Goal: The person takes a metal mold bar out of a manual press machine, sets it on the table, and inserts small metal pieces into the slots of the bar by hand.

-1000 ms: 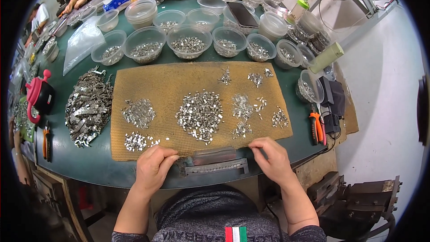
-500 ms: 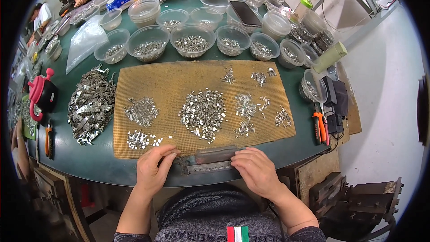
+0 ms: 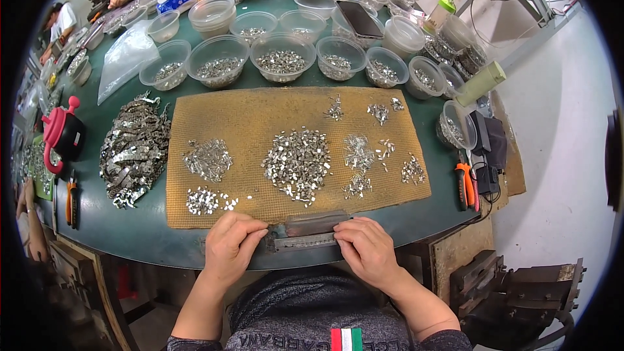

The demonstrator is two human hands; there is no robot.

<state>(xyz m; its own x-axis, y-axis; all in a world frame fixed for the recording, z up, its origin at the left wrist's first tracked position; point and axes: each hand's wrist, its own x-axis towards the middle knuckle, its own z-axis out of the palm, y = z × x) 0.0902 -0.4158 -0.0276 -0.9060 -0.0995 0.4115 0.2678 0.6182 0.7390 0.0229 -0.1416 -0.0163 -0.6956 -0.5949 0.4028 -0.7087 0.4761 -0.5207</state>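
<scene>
A slotted metal strip point(image 3: 304, 242) lies at the table's near edge, with a dark flat bar point(image 3: 316, 223) just beyond it. My left hand point(image 3: 229, 247) is at its left, thumb and forefinger pinched together just short of the strip; anything between them is too small to tell. My right hand point(image 3: 369, 252) rests at the right end of strip and bar, fingers bent and closed, their hold hidden. Beyond both hands, a tan textured mat point(image 3: 253, 110) bears a large pile of small shiny metal pieces point(image 3: 296, 164), a left pile of thin metal bits point(image 3: 208, 159) and a small bright pile point(image 3: 202, 201).
Left of the mat lies a heap of metal links point(image 3: 133, 153), then orange-handled pliers point(image 3: 71, 203) and a pink-and-black pot point(image 3: 63, 131). Clear bowls point(image 3: 282, 58) of metal parts line the far side. More pliers point(image 3: 464, 185) lie right. Co-workers sit across the table.
My left hand has moved right, off the mat's near edge toward the metal strip, its fingertips closer together. My right hand stays at the strip's right end. The view has shifted slightly.
</scene>
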